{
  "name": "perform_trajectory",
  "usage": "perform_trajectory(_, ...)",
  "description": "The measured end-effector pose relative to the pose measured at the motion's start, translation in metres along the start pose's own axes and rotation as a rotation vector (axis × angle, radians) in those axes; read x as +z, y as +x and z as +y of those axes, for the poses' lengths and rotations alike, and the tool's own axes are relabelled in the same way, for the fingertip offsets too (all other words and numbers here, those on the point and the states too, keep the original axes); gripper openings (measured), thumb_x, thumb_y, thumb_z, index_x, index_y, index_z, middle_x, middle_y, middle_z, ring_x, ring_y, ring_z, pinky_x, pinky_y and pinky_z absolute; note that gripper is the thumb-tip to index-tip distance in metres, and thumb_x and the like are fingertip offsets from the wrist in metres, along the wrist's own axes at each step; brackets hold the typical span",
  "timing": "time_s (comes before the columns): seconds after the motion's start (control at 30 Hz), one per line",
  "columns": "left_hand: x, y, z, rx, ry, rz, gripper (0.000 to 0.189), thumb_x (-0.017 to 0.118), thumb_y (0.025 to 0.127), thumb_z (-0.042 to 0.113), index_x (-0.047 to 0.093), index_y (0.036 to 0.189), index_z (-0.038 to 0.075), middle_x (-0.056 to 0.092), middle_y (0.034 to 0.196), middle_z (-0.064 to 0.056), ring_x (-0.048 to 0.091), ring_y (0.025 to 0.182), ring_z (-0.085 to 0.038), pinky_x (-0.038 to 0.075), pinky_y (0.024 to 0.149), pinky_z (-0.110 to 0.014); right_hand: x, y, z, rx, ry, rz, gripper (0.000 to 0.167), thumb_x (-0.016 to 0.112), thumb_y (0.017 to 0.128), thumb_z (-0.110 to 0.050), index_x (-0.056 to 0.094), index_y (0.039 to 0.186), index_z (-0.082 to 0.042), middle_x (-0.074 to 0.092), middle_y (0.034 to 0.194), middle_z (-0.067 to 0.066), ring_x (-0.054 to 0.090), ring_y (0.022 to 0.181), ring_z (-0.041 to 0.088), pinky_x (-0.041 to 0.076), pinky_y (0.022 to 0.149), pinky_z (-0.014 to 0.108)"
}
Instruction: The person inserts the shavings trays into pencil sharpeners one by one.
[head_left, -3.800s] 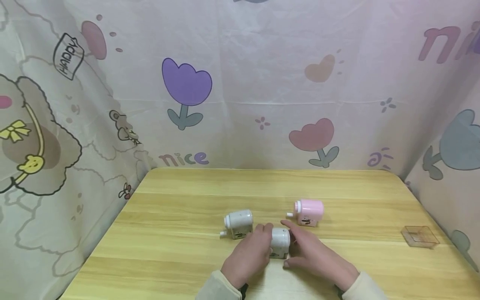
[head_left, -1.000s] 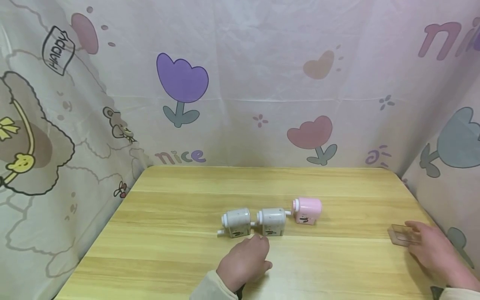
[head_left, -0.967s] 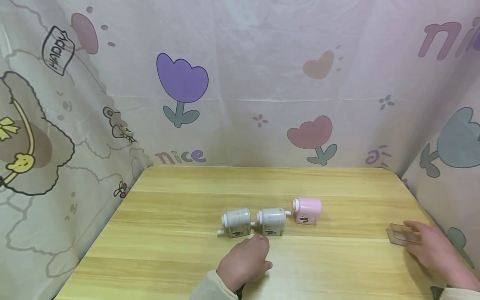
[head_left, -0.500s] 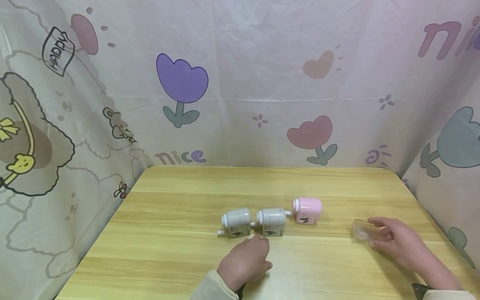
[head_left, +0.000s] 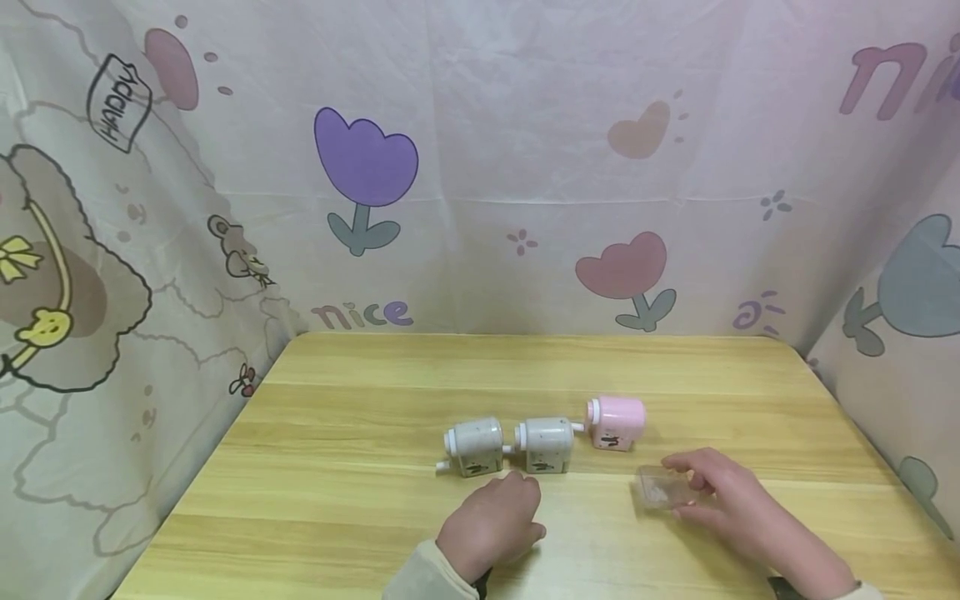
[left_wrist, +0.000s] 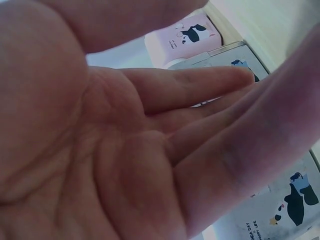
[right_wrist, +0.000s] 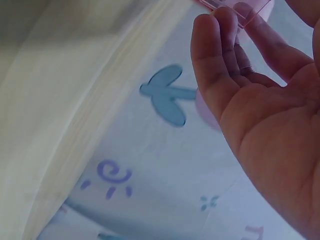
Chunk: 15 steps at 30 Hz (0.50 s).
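In the pinch of the right hand (head_left: 726, 497), a clear, thin-walled, rectangular box (head_left: 657, 490); left hand (head_left: 491, 525) loose.

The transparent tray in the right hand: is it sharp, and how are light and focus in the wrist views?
Head view: the transparent tray looks faint and slightly blurred, unlike the clearer pink sharpener; left wrist view: the left hand is dim against a brighter background; right wrist view: the table is soft, and darkest at upper left.
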<state>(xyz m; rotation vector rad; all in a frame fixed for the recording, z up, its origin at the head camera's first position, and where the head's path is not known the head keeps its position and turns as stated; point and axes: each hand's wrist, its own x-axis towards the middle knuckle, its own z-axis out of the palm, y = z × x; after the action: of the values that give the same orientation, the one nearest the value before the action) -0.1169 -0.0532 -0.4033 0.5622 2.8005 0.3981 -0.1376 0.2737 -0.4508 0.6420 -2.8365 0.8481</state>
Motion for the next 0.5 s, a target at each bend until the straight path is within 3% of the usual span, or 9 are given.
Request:
perform_trajectory(0.27, 0.001, 0.001, 0.001, 0.010, 0.005, 0.010, 0.022, 0.081, 0.089, 0.025, 0.066, 0.088, 0.008, 0.056, 0.082, -0.001, 0.051, 0.064, -0.012, 0.048, 0.057, -0.029, 0.009, 0.000, -0.015, -0.042, 0.065, -0.062, 0.052, 0.089, 0.078, -0.021, 0.068, 0.125, -0.012, 0.065, 0.118, -0.003, 0.057, 0.093, 0.004, 0.056, 0.076, 0.028)
perform_trajectory(0.5, 0.002, 0.001, 0.002, 0.047, 0.021, 0.069, 0.024, 0.082, 0.087, 0.025, 0.065, 0.085, 0.009, 0.061, 0.083, -0.001, 0.055, 0.066, -0.013, 0.050, 0.058, -0.031, 0.013, 0.000, -0.018, -0.059, 0.066, -0.076, 0.052, 0.088, 0.080, -0.021, 0.067, 0.126, -0.014, 0.064, 0.118, -0.005, 0.059, 0.095, 0.005, 0.057, 0.077, 0.029)
